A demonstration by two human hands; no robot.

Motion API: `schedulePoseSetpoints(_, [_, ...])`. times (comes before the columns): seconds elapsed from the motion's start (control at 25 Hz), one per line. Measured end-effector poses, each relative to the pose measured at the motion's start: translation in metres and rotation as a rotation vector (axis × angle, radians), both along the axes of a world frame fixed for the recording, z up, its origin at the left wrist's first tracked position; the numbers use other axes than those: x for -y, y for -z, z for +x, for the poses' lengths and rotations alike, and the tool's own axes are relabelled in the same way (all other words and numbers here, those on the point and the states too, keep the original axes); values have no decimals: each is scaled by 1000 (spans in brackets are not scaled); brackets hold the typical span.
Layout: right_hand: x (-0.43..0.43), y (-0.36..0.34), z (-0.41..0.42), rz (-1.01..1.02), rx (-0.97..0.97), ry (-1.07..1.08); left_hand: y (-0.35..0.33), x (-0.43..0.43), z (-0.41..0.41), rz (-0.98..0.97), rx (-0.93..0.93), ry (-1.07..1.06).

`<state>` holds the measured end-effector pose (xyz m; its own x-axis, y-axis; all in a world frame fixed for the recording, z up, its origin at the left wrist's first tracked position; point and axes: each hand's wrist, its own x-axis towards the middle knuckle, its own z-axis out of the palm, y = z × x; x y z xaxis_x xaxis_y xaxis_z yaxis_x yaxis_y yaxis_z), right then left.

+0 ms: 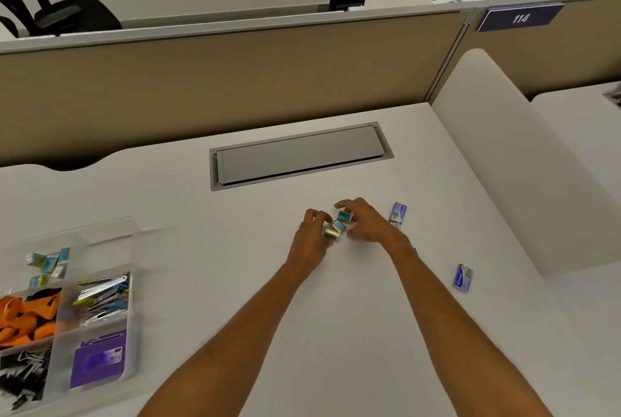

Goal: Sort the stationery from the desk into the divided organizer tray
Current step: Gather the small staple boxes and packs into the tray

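Stationery boxes (338, 226) cluster on the desk (353, 316) between our hands; left hand (311, 237) and right hand (368, 223) both curl fingers round them; the organizer tray (133, 322), far left, holds teal boxes (50, 263), orange pieces (23, 319), binder clips (23, 373), a purple pack (97, 359).

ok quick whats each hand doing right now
left hand: grips a small gold-and-blue cardboard box
right hand: pinches a small blue cardboard box
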<state>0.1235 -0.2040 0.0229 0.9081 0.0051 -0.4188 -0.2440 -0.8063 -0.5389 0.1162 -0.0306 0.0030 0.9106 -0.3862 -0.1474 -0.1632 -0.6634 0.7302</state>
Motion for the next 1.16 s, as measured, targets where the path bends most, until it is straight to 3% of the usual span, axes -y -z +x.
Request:
schedulePoseSetpoints(0.08, [-5, 0, -2, -108, 7, -116, 1, 1, 0, -33, -17, -3])
schedulePoseSetpoints(0.2, [-16, 4, -5, -179, 85, -109, 1, 4, -1, -94, -42, -39])
schedulePoseSetpoints(0.56, [-22, 6, -14, -40, 107, 32, 6, 3, -3, -306, -207, -347])
schedulePoseSetpoints(0.64, [-23, 5, -17, 96, 115, 83, 4, 0, -2, -427, -315, -419])
schedulePoseSetpoints(0.8, [-36, 3, -25, 458, 106, 193, -4, -8, -3, -918, -661, -630])
schedulePoseSetpoints(0.92, [-50, 2, -36, 729, 102, 297, -8, -17, -9, -1217, -799, -768])
schedulePoseSetpoints(1.04, [-67, 7, -42, 1007, 87, 479, -11, -24, -11, -1333, -824, -827])
schedulePoseSetpoints(1.16, [-91, 5, -47, 1360, 34, 769, -15, -29, -10, -1321, -787, -844])
